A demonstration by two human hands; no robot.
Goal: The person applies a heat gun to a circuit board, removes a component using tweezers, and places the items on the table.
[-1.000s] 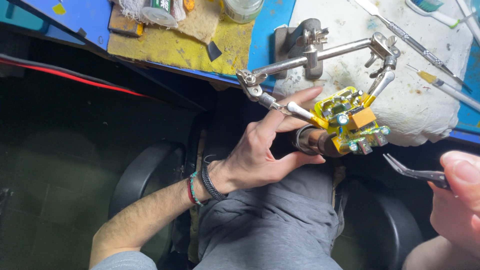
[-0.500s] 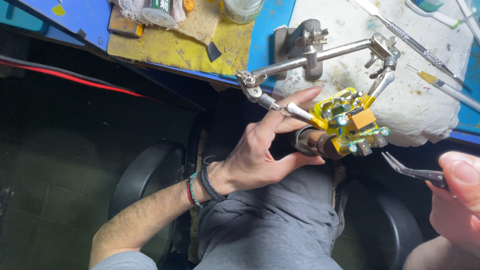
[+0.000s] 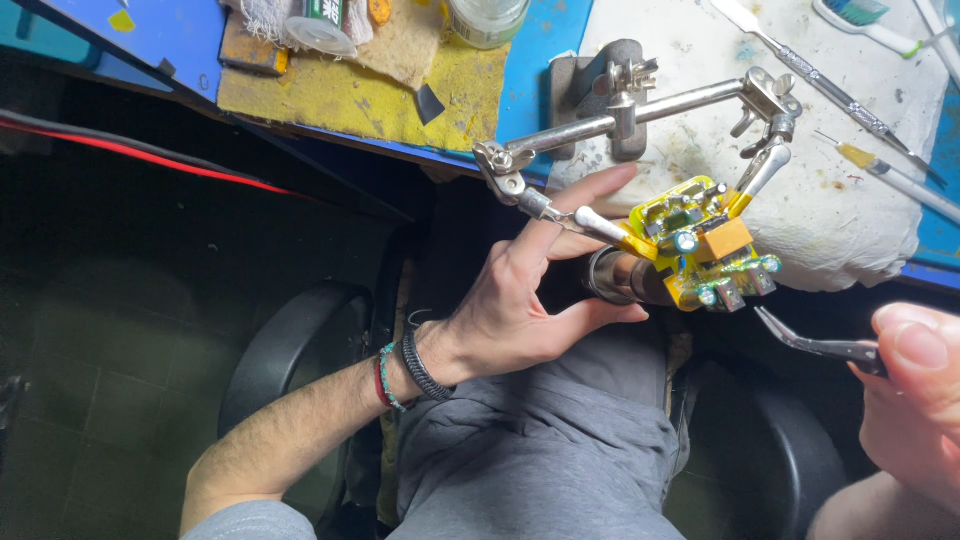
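A small yellow circuit board point(image 3: 700, 245) with an orange block and several round parts hangs between the two clips of a metal helping-hands stand point(image 3: 640, 115). My left hand point(image 3: 525, 295) reaches up under the board, fingers curled around a dark cylindrical tool point(image 3: 625, 278) whose tip meets the board's underside. My right hand point(image 3: 915, 385) at the right edge pinches metal tweezers point(image 3: 810, 343); their tips point at the board's lower right corner, just short of it.
The stand's base rests on a stained white cloth point(image 3: 850, 200) on a blue bench point(image 3: 540, 70). A yellow sponge pad point(image 3: 370, 95), a glass jar point(image 3: 487, 15), a metal spatula point(image 3: 810, 65) and a brush point(image 3: 895, 175) lie there. My grey-trousered lap point(image 3: 560, 450) and a black chair point(image 3: 290, 350) are below.
The tweezers in my right hand have crept slightly left and up toward the board. My left hand and the board stay put.
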